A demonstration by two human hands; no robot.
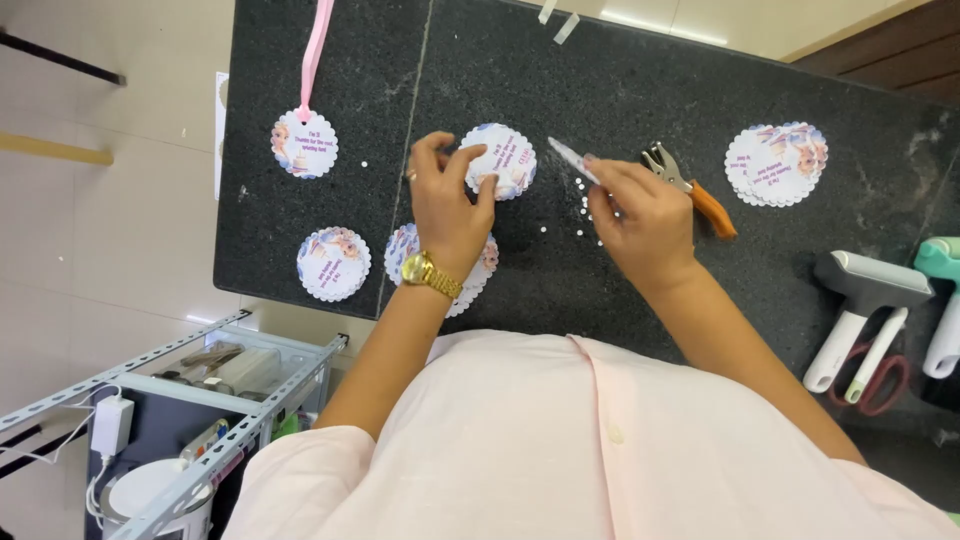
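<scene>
The left hand pinches a round paper tag lying on the dark counter. The right hand is closed around a thin pen-like stick, close to the tag. Orange-handled pliers lie beside it.

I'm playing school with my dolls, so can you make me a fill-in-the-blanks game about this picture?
1. The left hand holds a round paper tag and wears a ____ watch.
2. The right hand holds a thin white ____.
3. The hole punch has an ____ handle.
4. One tag has a ____ ribbon.

Missing words: gold; pen; orange; pink
</scene>
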